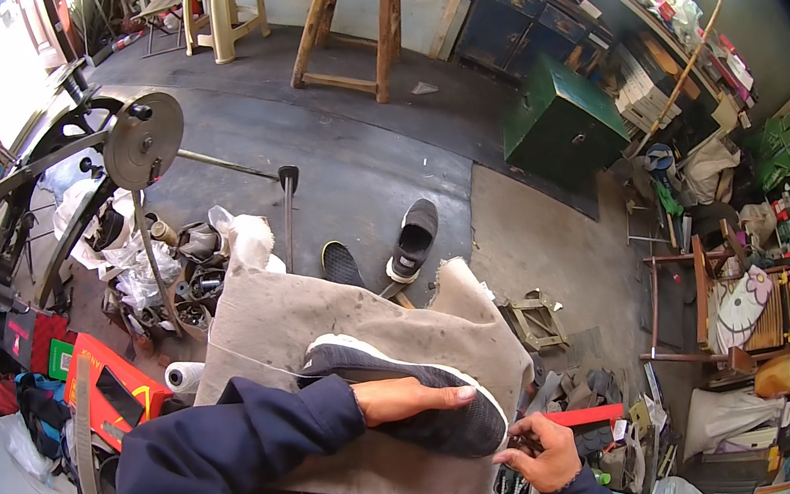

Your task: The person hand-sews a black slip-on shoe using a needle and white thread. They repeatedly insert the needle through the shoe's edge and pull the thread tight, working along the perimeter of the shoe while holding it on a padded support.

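A dark grey shoe (456, 428) with a white sole edge lies on its side across a stained beige cloth (364, 312) on my lap. My left hand (414, 398) lies across the shoe and grips it, thumb stretched along the upper; its other fingers are mostly hidden. At the shoe's right end, my right hand (543, 454) is closed in a pinch close to the sole edge. Whatever is between those fingertips is too small to make out. A thin pale thread (254, 356) runs over the cloth to the shoe's left end.
Beyond the cloth, another dark shoe (412, 240) and an insole (341, 265) lie on the floor mat. A sewing machine with a handwheel (144, 141) stands left, near a white thread spool (184, 377) and red box (118, 392). Scraps surround a red strip (585, 415) at right.
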`<state>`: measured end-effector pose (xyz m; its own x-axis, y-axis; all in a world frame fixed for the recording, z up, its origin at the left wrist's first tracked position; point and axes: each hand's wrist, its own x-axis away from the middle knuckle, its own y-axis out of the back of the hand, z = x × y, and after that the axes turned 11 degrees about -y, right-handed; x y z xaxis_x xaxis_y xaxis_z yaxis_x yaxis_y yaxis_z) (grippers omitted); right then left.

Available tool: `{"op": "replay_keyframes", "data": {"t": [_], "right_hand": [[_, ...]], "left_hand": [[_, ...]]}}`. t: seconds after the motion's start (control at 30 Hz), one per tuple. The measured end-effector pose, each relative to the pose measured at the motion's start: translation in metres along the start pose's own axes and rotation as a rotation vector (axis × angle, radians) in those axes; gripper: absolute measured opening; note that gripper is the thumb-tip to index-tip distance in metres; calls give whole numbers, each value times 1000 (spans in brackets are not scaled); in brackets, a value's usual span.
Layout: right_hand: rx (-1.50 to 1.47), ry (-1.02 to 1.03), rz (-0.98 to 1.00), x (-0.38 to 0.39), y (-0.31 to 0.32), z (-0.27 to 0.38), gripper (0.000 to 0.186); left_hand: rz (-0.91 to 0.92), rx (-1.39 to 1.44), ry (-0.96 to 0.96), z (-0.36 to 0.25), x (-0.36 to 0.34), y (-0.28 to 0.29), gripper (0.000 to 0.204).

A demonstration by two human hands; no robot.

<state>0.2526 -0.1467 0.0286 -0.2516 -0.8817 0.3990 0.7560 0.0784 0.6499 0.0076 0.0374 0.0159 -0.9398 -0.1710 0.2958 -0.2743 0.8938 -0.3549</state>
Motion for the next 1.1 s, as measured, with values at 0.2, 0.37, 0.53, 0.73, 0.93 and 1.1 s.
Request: {"op": "replay_keyframes", "data": {"t": [0.2, 0.37, 0.53, 0.73, 0.93, 1.1], "right_hand": [[126, 126, -180, -12, -5, -17, 44], [386, -26, -154, -5, 5, -50, 58], [-513, -192, -43, 17, 12, -70, 49], [-1267, -49, 448, 34, -23, -31, 101], [-1832, 17, -362, 30, 18, -47, 52], [-1123, -9, -260, 32, -20, -58, 28]], "left_hand": [[-1, -52, 29, 4, -4, 2, 101], [-33, 13, 29, 11, -8, 0, 94], [-40, 247, -57, 22, -10, -1, 80], [-95, 348, 5, 30, -12, -3, 74], [-112, 416, -14, 23, -8, -2, 71], [-215, 398, 125, 11, -1, -8, 69]]}}
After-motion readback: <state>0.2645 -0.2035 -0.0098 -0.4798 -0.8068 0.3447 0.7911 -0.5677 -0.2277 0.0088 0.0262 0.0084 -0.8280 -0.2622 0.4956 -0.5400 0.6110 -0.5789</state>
